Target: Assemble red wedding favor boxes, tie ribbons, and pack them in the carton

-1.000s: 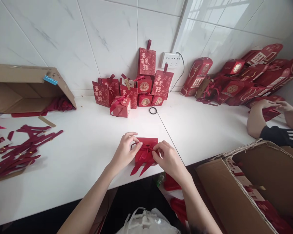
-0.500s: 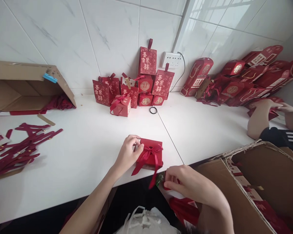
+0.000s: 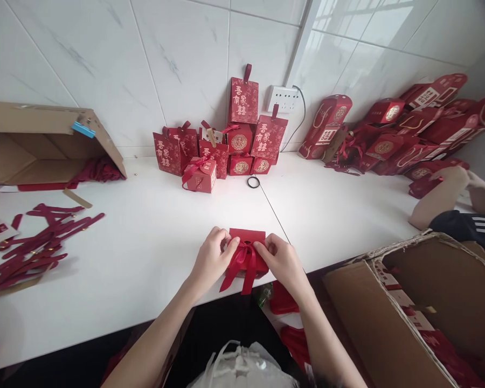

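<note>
- Already the ribbon bow [image 3: 247, 249] looks tied on the red box [image 3: 248, 235], near the worktop's [image 3: 157, 242] front edge.
- Left hand [image 3: 212, 253], right hand [image 3: 283, 260]: each grip pinched closed on the bow; shaping seems unfinished.

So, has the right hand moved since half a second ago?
Yes: the right hand went forward and left, from outside the table's front edge to the bow.
</note>
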### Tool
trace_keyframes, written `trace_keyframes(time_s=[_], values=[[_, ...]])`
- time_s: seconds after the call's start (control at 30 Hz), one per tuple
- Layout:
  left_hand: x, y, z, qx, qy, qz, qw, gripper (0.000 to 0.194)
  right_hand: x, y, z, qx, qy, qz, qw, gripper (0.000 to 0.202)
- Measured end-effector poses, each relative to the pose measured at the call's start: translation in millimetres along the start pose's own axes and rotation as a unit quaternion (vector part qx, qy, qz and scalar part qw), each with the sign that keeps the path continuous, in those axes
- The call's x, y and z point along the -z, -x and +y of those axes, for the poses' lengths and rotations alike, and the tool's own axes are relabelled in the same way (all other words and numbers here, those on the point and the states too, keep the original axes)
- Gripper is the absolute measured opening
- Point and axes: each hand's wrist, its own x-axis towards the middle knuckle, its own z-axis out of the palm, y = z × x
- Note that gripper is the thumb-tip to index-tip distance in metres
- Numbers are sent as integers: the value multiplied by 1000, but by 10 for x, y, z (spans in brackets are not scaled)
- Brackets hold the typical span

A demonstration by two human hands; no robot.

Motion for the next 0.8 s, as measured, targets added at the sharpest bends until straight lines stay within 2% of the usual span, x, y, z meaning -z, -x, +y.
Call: trace_keyframes(time_s=[0.1,0.17,0.33,0.6,0.67,0.73,0.8], values=[[5,49,61,60,23,-25,998,34,-54,77,58,-6,-91,5,996,37],[-10,65,75,73,39,-22,996,36,-101,98,123,-7,-155,10,988,36],[-76,60,37,70,64,-4,996,38,-219,59,279,-2,-268,33,963,36],[-116,52,26,67,51,13,996,36,-306,16,297,-24,-368,69,927,40],[-107,38,21,70,52,9,996,36,-260,-9,308,-33,-364,46,930,40],[-81,20,17,74,48,-8,996,36,-170,-15,313,-28,-309,16,951,38],[-37,-1,26,76,34,-25,996,35,-65,27,299,20,-207,55,977,33]])
